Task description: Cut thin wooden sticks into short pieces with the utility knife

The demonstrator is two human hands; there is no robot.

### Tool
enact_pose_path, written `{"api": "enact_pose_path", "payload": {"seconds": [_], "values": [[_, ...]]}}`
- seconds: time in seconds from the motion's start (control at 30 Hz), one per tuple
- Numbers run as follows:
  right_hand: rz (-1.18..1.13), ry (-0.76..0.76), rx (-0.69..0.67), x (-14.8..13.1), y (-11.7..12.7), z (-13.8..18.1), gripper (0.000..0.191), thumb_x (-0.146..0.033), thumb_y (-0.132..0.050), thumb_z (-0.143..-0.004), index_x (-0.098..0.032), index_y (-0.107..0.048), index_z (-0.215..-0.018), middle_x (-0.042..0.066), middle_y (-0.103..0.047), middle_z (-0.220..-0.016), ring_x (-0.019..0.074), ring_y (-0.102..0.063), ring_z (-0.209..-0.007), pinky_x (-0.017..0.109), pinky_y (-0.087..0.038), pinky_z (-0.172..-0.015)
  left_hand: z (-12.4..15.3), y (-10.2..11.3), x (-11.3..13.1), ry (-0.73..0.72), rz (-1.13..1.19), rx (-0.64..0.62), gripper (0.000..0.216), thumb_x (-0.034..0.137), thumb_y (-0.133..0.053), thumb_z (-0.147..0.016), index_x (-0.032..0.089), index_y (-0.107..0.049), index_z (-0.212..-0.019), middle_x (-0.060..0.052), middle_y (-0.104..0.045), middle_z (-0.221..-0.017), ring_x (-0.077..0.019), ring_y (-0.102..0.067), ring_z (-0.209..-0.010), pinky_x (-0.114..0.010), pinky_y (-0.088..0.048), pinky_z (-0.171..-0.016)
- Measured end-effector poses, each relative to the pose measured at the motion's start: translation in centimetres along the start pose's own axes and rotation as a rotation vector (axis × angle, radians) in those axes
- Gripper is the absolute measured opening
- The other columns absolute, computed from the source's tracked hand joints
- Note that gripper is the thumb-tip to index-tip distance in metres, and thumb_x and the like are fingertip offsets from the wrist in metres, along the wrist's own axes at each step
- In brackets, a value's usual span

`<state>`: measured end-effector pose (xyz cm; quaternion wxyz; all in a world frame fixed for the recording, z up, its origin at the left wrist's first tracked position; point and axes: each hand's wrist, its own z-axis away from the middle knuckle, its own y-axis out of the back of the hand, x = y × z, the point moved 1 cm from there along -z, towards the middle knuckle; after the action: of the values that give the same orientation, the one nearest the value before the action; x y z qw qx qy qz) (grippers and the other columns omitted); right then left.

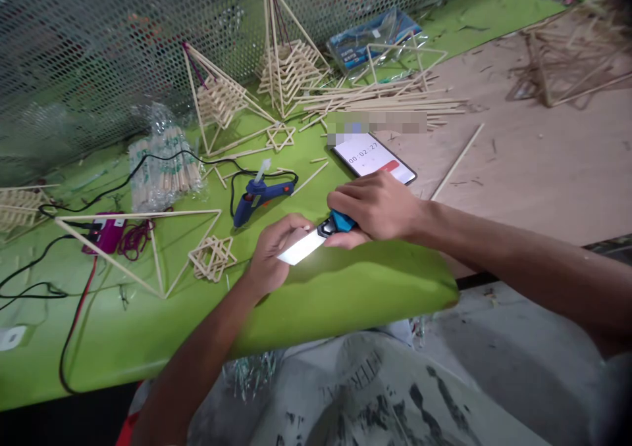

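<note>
My right hand (378, 208) is closed round the blue handle of a knife (316, 239) whose bright blade points left. My left hand (274, 252) sits curled under and around the blade's tip; what its fingers pinch, if anything, is too small to make out. Both hands hover over the front edge of the green sheet (345, 288). A flat square lattice of sticks (213, 257) lies just left of my left hand, at the corner of a stick triangle frame (148, 248).
A blue glue gun (259, 195) with a black cord lies behind my hands. A phone (374, 156) showing a timer rests to the right. Stick pyramids (286, 64), loose sticks (395, 100), a bagged stick bundle (162, 170) and a purple device (106, 232) stand before the mesh wall (99, 51).
</note>
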<state>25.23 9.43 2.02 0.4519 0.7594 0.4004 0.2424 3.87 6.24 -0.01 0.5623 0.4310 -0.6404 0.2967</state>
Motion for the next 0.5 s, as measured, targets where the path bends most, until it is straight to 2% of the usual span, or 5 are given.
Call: {"api": "enact_pose_path", "payload": {"seconds": [0.27,0.5], "values": [[-0.013,-0.008,0.037,-0.22,0.26,-0.18,0.058,-0.07,-0.028,-0.093,-0.02,-0.051,-0.076,-0.003,-0.046,-0.056,0.0127,-0.038,-0.047,0.03,-0.025,-0.045,0.02,-0.05,-0.49,0.006,0.009,0.001,0.019,0.036,-0.052,-0.096,0.023,-0.063,-0.088,0.001,-0.057,-0.076,-0.0123,-0.05,-0.068,-0.025,-0.037,-0.062],[-0.01,-0.029,-0.01,-0.34,0.22,-0.16,0.058,-0.072,-0.024,-0.093,-0.021,-0.048,-0.076,-0.003,-0.045,-0.057,0.0126,-0.038,-0.048,0.03,-0.025,-0.046,0.01,-0.06,-0.61,-0.024,0.015,-0.01,0.016,0.032,-0.052,-0.096,0.023,-0.064,-0.089,0.001,-0.059,-0.077,-0.0118,-0.051,-0.068,-0.025,-0.037,-0.061]]}}
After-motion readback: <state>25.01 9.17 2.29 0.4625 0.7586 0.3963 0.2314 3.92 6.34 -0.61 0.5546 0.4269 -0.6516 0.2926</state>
